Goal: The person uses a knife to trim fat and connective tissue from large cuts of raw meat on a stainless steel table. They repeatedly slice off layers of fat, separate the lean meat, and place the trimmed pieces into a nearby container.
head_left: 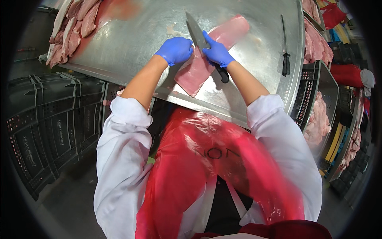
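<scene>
Knife point(197, 34) handle mostly hidden in right hand point(217, 51), left hand point(175, 50) covering meat point(207, 59) edge

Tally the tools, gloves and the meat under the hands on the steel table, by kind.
Blue gloves: 2, on the left hand and right hand
Knife: 1, in the right hand
Sharpening steel: 1, lying at the right of the table
Long pink meat cut being worked: 1
Total: 5

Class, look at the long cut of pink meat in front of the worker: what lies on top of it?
On the meat rest the left hand, the right hand and the knife it grips. The meat beneath them is covered, so any cut there cannot be seen.
</scene>
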Demonstrator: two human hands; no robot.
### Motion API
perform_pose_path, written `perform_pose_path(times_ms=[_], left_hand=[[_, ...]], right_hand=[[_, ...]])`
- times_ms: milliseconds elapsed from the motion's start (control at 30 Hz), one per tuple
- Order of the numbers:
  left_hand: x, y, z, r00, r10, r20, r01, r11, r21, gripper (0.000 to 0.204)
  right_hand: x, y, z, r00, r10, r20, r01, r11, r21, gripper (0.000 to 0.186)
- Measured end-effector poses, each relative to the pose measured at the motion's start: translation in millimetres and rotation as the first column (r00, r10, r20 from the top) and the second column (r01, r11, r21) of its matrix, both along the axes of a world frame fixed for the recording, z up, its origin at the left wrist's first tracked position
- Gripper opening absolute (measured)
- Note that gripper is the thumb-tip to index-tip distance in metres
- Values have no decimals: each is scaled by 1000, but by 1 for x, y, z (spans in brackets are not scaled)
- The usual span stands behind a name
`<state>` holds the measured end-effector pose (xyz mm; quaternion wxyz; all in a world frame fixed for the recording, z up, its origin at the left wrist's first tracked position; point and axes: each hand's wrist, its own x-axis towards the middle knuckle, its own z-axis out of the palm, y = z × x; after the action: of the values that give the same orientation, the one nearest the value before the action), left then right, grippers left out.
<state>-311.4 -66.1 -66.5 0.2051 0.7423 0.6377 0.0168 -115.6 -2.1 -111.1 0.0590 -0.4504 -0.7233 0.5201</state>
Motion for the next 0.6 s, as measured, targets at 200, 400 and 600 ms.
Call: perform_pose_path(times_ms=[200, 400, 600], left_hand=[[-9, -11, -13, 993, 111, 32, -112, 993, 23, 29], [19, -18, 38, 999, 50, 14, -51, 997, 59, 32], [-20, -70, 73, 975, 177, 136, -197, 967, 159, 30]], right_hand=[[77, -65, 28, 916, 386, 108, -353, 905, -239, 75], [22, -55, 20, 969, 235, -78, -245, 954, -174, 71], [104, -118, 48, 872, 486, -60, -485, 841, -239, 78]])
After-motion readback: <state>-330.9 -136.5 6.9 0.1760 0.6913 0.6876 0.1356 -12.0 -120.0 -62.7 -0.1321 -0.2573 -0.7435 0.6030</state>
